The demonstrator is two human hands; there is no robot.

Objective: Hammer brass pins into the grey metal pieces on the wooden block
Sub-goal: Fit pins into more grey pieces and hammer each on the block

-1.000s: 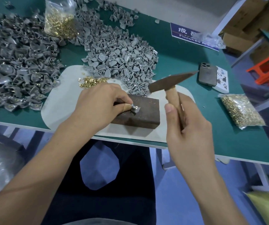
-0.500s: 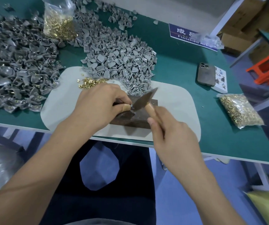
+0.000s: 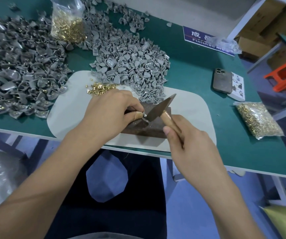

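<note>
Green matting covers the table (image 3: 190,69) in front of me, with a pale grey rounded mat (image 3: 190,107) laid near its front edge. On that mat sits the dark brown wooden block (image 3: 149,128). My left hand (image 3: 111,109) rests on the block's left end, thumb and forefinger curled to pinch a small grey metal piece (image 3: 144,116) against the wood. My right hand (image 3: 188,144) is wrapped around the pale wooden handle of a small hammer with a dark, wedge-shaped steel head (image 3: 161,107); the lower end of the head is down at the metal piece, just beside my left thumb, and I cannot tell whether they touch.

Just beyond my left hand, a small scatter of loose brass pins (image 3: 100,87) lies on the pale mat. Behind it spreads a heap of light grey metal pieces (image 3: 131,66), its near edge reaching the block. A larger, darker grey heap (image 3: 17,66) fills the table's left side. A clear bag of brass pins (image 3: 68,25) stands at the back between the heaps, and another clear bag of pins (image 3: 257,119) lies to the right. A dark phone (image 3: 222,81) lies face down near a blue sign (image 3: 206,40).
</note>
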